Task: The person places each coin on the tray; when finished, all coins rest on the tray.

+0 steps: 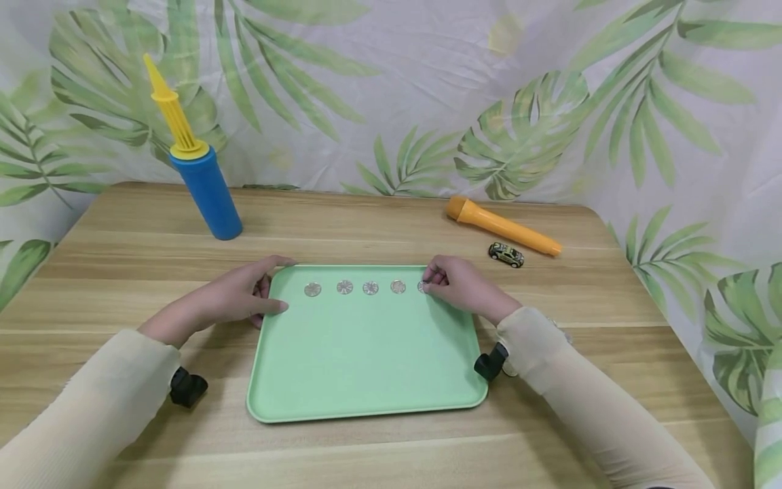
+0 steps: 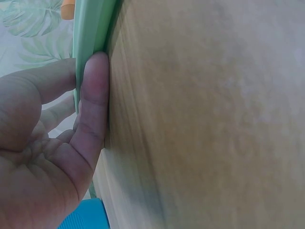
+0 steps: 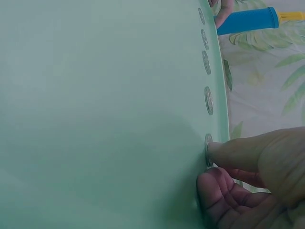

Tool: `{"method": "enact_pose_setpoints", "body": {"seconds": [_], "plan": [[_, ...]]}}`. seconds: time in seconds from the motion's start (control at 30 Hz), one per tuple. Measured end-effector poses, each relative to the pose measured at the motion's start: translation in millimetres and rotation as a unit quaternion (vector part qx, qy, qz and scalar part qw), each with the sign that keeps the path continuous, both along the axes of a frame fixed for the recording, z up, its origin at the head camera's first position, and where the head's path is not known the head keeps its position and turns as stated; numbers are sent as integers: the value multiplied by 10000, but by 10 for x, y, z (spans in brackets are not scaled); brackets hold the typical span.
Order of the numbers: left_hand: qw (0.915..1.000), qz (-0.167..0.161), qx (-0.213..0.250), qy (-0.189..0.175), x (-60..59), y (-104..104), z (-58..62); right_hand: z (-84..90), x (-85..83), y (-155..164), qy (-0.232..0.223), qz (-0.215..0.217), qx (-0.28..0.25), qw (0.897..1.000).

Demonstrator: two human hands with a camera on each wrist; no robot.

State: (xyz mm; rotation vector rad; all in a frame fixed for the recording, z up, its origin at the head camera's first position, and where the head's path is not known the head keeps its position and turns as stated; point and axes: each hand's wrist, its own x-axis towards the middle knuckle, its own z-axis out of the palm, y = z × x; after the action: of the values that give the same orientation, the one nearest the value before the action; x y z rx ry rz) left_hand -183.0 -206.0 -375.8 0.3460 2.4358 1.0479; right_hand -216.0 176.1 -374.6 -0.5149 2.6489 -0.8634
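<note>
A light green tray (image 1: 366, 360) lies on the wooden table. Several silver coins form a row along its far edge, among them a leftmost coin (image 1: 313, 289) and a middle coin (image 1: 370, 288). My left hand (image 1: 235, 293) grips the tray's far left corner, thumb over the rim; the left wrist view shows fingers on both sides of the green edge. At the far right corner, my right hand (image 1: 467, 288) pinches the rightmost coin (image 3: 208, 145), which sits at the fingertips close to the tray surface and is partly covered by them.
A blue pump (image 1: 210, 193) with a yellow nozzle stands at the back left. An orange toy microphone (image 1: 507, 225) and a small toy car (image 1: 506, 255) lie at the back right. Behind the table hangs a leaf-patterned cloth (image 1: 403, 102).
</note>
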Motion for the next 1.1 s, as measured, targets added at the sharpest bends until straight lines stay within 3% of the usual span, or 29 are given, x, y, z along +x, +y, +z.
{"method": "enact_pose_setpoints", "body": {"seconds": [0.2, 0.6, 0.83, 1.1], "plan": [[10000, 33, 2, -29, 13, 5, 2, -10, -6, 5, 80, 76, -16, 9999], [10000, 37, 39, -72, 19, 0, 12, 21, 33, 132, -299, -76, -504, 9983], [10000, 40, 23, -30, 21, -13, -9, 25, 166, 380, 50, 88, -954, 9954], [10000, -2, -26, 13, 19, 10, 15, -3, 438, 732, 570, -396, -796, 9944]]}}
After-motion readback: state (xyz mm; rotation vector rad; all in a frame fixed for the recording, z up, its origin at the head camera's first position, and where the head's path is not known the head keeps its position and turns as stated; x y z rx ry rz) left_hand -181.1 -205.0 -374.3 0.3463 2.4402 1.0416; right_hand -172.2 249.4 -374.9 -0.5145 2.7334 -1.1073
